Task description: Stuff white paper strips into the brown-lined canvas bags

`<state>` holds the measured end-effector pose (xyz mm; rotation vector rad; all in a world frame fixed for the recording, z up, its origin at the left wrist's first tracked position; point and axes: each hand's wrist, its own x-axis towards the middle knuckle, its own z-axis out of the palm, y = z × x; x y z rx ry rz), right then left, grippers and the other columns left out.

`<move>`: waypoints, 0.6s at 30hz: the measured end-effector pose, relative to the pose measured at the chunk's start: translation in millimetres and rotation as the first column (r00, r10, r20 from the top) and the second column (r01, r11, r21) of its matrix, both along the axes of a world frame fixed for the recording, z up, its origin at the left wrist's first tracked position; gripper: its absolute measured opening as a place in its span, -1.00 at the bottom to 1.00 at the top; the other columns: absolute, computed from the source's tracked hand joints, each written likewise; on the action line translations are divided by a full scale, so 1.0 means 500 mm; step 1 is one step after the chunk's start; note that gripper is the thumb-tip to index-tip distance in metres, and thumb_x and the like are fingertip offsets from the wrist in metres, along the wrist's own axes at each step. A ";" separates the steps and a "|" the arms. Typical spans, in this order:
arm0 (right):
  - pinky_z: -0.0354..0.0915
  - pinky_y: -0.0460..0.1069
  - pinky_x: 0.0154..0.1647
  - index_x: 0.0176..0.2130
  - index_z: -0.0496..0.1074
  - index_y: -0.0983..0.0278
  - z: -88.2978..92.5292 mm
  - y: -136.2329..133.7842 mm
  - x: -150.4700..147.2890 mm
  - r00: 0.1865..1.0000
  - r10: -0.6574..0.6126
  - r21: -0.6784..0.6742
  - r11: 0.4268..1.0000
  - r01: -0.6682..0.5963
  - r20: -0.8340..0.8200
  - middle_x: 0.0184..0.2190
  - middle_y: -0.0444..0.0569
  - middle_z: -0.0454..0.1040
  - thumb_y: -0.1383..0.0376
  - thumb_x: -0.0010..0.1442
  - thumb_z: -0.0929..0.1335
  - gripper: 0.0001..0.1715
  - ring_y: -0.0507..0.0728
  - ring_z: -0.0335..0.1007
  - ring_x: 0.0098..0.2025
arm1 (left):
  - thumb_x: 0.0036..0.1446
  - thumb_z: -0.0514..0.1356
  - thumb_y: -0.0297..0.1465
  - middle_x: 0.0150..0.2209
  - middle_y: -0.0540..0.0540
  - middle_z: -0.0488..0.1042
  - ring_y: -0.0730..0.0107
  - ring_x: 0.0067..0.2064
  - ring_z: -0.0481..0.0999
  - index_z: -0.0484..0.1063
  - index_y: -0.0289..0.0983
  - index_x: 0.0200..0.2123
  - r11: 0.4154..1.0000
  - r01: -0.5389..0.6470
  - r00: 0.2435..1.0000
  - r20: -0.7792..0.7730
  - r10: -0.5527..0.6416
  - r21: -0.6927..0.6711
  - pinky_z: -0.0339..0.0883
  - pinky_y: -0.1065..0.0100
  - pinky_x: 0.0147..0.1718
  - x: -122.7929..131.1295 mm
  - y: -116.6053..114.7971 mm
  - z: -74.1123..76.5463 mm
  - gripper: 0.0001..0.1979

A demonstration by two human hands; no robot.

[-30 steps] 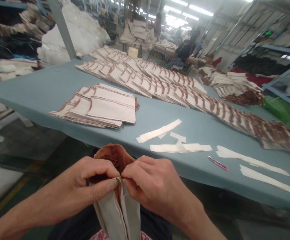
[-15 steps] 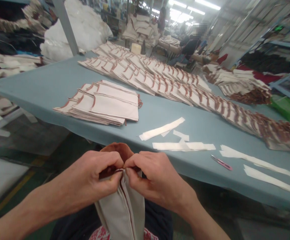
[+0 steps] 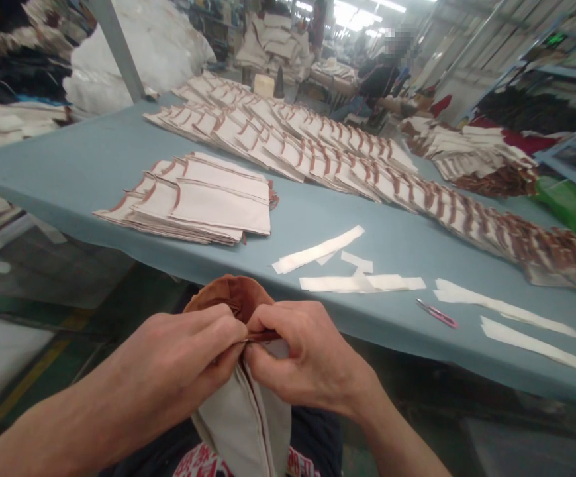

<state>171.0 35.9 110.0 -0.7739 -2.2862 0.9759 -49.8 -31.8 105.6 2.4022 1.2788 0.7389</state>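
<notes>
Over my lap hangs a sewn cream fabric piece (image 3: 241, 424) with a brown seam down its middle and a rust-brown part at its far end. My left hand (image 3: 189, 358) is closed in a pinch on the seam near the brown end. Right against it, my right hand (image 3: 308, 358) pinches the same piece, thumb and forefinger meeting the left fingertips. The exact bit of edge between the fingertips is mostly hidden.
A blue-covered table (image 3: 308, 215) lies ahead. On it are a stack of cream pieces (image 3: 218, 202), long overlapping rows of pieces (image 3: 337, 159), white strips (image 3: 362, 285) and pink-handled thread snips (image 3: 437, 313). A person (image 3: 380, 83) sits far back.
The brown end of the piece has opened wider and shows more above my hands. Both hands keep their pinch at the seam. The view has shifted slightly.
</notes>
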 end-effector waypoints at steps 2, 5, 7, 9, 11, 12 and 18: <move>0.19 -0.04 -0.33 -0.43 0.45 0.20 0.001 0.000 0.001 1.000 0.000 -0.041 0.999 -0.002 -0.027 -0.50 -0.18 0.54 0.38 0.11 0.38 -0.90 0.06 0.41 -0.44 | 0.46 0.04 -0.59 -0.37 0.06 0.51 0.40 -0.42 0.51 0.38 -0.16 -0.26 0.996 0.041 0.997 -0.064 -0.036 0.074 0.27 0.35 -0.46 -0.004 -0.004 -0.002 -0.73; 0.23 -0.05 -0.32 -0.43 0.46 0.21 -0.004 0.002 0.003 0.998 0.001 -0.153 0.988 -0.011 -0.068 -0.48 -0.18 0.53 0.37 0.11 0.39 -0.90 0.04 0.41 -0.44 | 0.42 0.03 -0.64 -0.27 0.01 0.57 0.34 -0.34 0.60 0.43 -0.17 -0.06 0.984 0.090 0.990 -0.117 -0.072 0.155 0.34 0.34 -0.42 -0.010 -0.012 -0.015 -0.71; 0.22 -0.06 -0.33 -0.44 0.45 0.22 -0.015 0.002 0.002 0.996 -0.003 -0.247 0.969 -0.019 -0.090 -0.50 -0.20 0.48 0.36 0.10 0.40 -0.91 0.02 0.34 -0.46 | 0.45 0.02 -0.61 -0.19 -0.06 0.63 0.26 -0.24 0.67 0.44 -0.21 0.10 0.974 0.117 0.984 -0.155 -0.088 0.194 0.43 0.31 -0.31 -0.014 -0.015 -0.026 -0.68; 0.19 -0.08 -0.37 -0.44 0.43 0.22 -0.030 0.002 0.001 0.993 -0.006 -0.379 0.925 -0.039 -0.117 -0.53 -0.24 0.39 0.34 0.11 0.41 -0.90 -0.01 0.22 -0.49 | 0.49 0.01 -0.58 -0.17 -0.08 0.66 0.21 -0.21 0.68 0.44 -0.24 0.16 0.962 0.142 0.976 -0.194 -0.097 0.234 0.46 0.29 -0.25 -0.017 -0.015 -0.034 -0.67; 0.12 -0.10 -0.43 -0.43 0.42 0.23 -0.045 0.000 0.000 0.987 -0.006 -0.548 0.832 -0.083 -0.160 -0.55 -0.26 0.30 0.27 0.14 0.45 -0.84 -0.02 0.10 -0.51 | 0.52 -0.03 -0.59 -0.17 -0.09 0.67 0.22 -0.23 0.67 0.44 -0.26 0.17 0.951 0.157 0.972 -0.214 -0.101 0.266 0.47 0.30 -0.25 -0.019 -0.013 -0.038 -0.65; 0.09 -0.10 -0.46 -0.42 0.40 0.23 -0.052 -0.001 -0.001 0.983 -0.009 -0.629 0.770 -0.109 -0.182 -0.54 -0.27 0.26 0.22 0.14 0.48 -0.78 -0.02 0.05 -0.50 | 0.52 -0.04 -0.59 -0.17 -0.08 0.67 0.24 -0.24 0.66 0.45 -0.26 0.17 0.946 0.164 0.971 -0.217 -0.104 0.280 0.47 0.30 -0.26 -0.021 -0.012 -0.040 -0.64; 0.03 -0.10 -0.47 -0.39 0.42 0.24 -0.068 0.001 -0.004 0.954 -0.031 -0.808 0.539 -0.235 -0.298 -0.54 -0.27 0.21 0.03 0.10 0.54 -0.61 -0.03 -0.02 -0.49 | 0.49 -0.02 -0.60 -0.12 -0.08 0.70 0.26 -0.18 0.71 0.49 -0.25 0.21 0.951 0.198 0.960 -0.242 -0.140 0.238 0.56 0.38 -0.18 -0.035 -0.012 -0.051 -0.59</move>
